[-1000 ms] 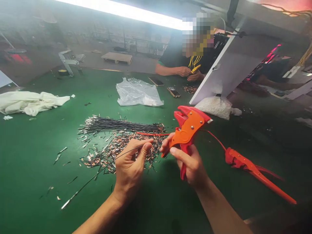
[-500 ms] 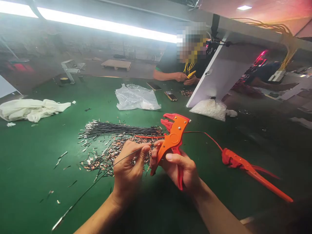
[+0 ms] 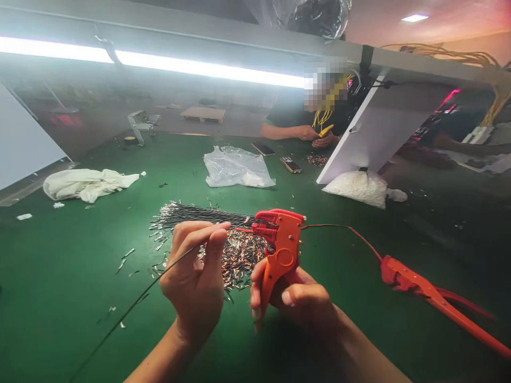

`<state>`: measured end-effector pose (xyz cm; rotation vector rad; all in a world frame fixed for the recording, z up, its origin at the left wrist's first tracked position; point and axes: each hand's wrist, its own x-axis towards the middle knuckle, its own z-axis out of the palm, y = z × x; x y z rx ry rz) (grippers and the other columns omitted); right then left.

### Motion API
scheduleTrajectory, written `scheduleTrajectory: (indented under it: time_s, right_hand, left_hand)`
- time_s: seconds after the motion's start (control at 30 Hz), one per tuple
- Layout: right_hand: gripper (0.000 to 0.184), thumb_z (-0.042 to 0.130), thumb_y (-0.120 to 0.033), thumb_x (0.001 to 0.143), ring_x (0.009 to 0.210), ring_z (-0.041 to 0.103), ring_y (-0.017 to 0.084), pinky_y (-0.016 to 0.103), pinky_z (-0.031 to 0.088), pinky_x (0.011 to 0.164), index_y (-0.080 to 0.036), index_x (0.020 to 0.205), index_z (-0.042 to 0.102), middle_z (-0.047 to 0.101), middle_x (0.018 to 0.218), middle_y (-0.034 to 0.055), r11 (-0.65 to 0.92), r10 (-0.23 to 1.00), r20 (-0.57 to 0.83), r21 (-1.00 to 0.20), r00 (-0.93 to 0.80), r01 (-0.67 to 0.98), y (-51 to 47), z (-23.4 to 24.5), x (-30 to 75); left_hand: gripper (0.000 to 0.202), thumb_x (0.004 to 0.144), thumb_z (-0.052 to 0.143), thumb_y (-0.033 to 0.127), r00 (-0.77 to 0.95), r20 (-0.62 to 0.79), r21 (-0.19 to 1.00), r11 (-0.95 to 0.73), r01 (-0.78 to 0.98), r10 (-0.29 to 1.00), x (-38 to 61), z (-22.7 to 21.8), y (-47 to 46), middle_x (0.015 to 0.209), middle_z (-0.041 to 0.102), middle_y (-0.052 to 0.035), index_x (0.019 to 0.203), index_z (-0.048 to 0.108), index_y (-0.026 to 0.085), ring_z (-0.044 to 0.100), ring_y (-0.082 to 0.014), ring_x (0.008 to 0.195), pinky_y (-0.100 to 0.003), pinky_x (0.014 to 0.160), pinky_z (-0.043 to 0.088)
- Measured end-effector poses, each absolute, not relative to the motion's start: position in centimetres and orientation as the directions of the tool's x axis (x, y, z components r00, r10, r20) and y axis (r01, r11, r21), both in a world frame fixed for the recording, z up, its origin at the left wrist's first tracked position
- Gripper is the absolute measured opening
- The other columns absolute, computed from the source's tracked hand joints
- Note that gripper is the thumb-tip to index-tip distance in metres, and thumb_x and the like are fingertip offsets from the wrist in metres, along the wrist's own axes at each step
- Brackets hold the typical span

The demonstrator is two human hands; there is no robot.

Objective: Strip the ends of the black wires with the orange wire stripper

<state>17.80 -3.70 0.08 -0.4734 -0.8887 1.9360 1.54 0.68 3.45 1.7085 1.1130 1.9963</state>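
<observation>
My left hand [image 3: 197, 276] pinches a thin black wire [image 3: 154, 282] between thumb and fingers. The wire's long tail slants down to the lower left; its short tip, coppery at the end, points at the stripper's jaws. An orange-and-red wire stripper [image 3: 285, 239] stands upright in my right hand [image 3: 293, 298], whose fingers wrap its handles. Whether the wire tip touches the jaws I cannot tell. Behind my hands lie a bundle of black wires [image 3: 199, 214] with shiny ends and a heap of stripped wire scraps [image 3: 243, 258].
A second orange stripper [image 3: 415, 282] lies at the right, a thin red strand running to it. A clear plastic bag [image 3: 237, 167], two phones, a white cloth [image 3: 88, 183] and a tied white bag [image 3: 355, 186] rest farther back. Across the table a person's hands [image 3: 319, 136] hold yellow wires.
My left hand has drawn back from my right fingers, bringing the wire tip near the stripper's jaws. The right fingers have closed further round the handles. The camera view has shifted left.
</observation>
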Motion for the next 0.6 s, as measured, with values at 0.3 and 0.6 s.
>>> scheduleTrajectory:
  time_s: [0.3,0.6]
  right_hand:
    - [0.044,0.056,-0.019,0.066,0.073,0.066,0.024,0.038,0.053,0.067,-0.01,0.108,0.066,0.071,0.087,0.0109,-0.342,0.857,0.014,-0.732,-0.516,-0.589,-3.8,0.2,17.5]
    - [0.043,0.053,-0.018,0.067,0.071,0.066,0.024,0.039,0.053,0.066,-0.008,0.107,0.064,0.07,0.085,0.0129,-0.301,0.872,0.075,-0.697,-0.485,-0.651,-3.8,0.0,17.5]
  left_hand:
    - [0.017,0.087,0.062,0.01,-0.072,0.841,0.504,-0.729,0.463,0.536,1.7,2.5,0.5,0.084,0.062,0.0002,0.093,0.068,0.026,0.053,-0.015,0.081,-0.032,0.076,0.042]
    - [0.013,0.086,0.062,0.007,-0.021,0.866,0.436,-0.733,0.523,0.5,2.1,2.1,0.4,0.081,0.06,-0.0013,0.086,0.063,0.02,0.052,-0.0155,0.082,-0.033,0.076,0.041]
